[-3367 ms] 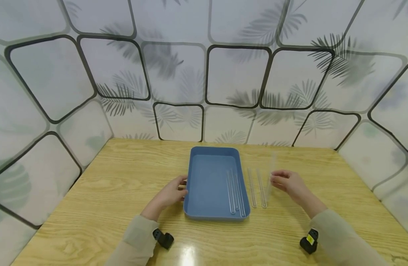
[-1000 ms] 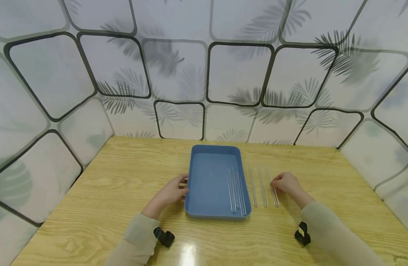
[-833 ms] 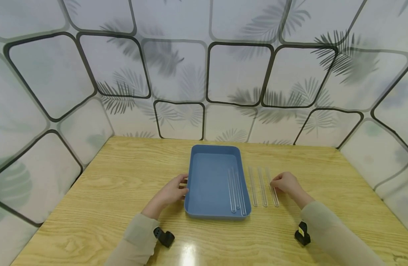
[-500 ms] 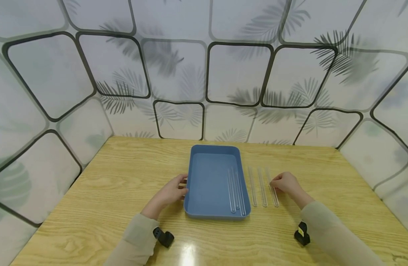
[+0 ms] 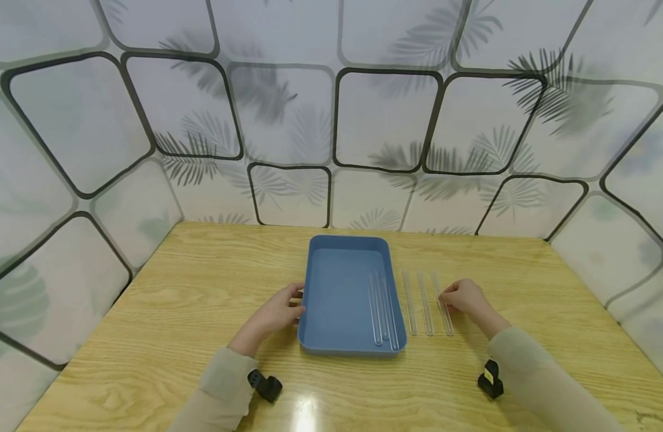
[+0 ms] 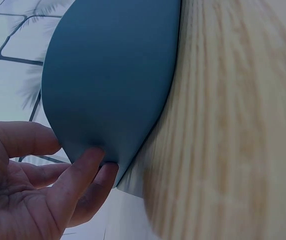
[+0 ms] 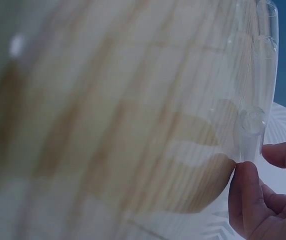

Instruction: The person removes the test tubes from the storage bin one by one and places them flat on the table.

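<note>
A blue tray (image 5: 336, 294) lies on the table with three clear test tubes (image 5: 391, 324) along the right part of its floor. My left hand (image 5: 277, 309) is at the tray's left side; in the left wrist view its loosely bent fingertips rest on the outer wall (image 6: 112, 75). To the right of the tray, two more test tubes (image 5: 410, 303) lie side by side, rounded ends towards me. Beside them lies a third test tube (image 5: 446, 318), which my right hand (image 5: 468, 303) pinches between thumb and fingers around its middle. The right wrist view shows this tube's rounded end (image 7: 253, 120) close up.
The wooden table (image 5: 201, 270) runs back to a patterned wall covering (image 5: 288, 120) that also closes off both sides. Black cameras (image 5: 265, 385) are strapped to both wrists.
Over three seconds ago my right hand held its test tube tilted up; the tube now lies on the table in line with the other two. In the last second nothing has visibly moved.
</note>
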The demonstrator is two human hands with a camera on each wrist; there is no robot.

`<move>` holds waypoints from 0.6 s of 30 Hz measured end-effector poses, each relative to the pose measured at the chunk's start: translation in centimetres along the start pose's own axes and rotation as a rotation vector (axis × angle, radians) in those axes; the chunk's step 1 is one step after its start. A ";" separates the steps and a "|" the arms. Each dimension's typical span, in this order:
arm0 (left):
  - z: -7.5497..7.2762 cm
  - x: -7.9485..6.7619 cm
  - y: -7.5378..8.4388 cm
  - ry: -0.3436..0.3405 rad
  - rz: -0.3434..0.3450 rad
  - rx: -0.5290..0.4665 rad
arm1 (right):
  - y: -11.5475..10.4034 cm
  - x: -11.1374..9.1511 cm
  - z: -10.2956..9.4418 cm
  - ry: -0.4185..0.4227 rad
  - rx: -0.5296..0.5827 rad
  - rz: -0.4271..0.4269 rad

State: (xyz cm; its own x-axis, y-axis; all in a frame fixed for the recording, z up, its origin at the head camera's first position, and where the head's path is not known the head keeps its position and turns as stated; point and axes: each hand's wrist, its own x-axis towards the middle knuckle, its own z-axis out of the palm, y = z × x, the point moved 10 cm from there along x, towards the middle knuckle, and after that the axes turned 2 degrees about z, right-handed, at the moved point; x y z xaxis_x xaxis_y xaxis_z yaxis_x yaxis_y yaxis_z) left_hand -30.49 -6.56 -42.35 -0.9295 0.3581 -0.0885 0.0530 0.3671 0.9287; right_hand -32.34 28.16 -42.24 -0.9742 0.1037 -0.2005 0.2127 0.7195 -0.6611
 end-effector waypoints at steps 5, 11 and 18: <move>0.0 -0.1 0.2 0.004 0.000 -0.003 | -0.2 -0.1 0.0 0.002 0.007 -0.008; 0.0 -0.2 0.2 0.007 0.005 -0.006 | -0.2 -0.1 -0.1 0.005 0.007 -0.012; 0.0 0.0 0.1 0.006 0.011 -0.004 | -0.2 0.0 -0.1 0.000 0.009 -0.016</move>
State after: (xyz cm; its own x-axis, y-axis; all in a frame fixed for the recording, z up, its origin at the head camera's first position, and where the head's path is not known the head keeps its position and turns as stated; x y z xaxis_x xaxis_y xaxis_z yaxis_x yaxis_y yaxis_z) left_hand -30.50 -6.55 -42.29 -0.9309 0.3573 -0.0764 0.0617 0.3599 0.9310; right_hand -32.35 28.07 -42.07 -0.9775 0.0921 -0.1897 0.1975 0.7148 -0.6708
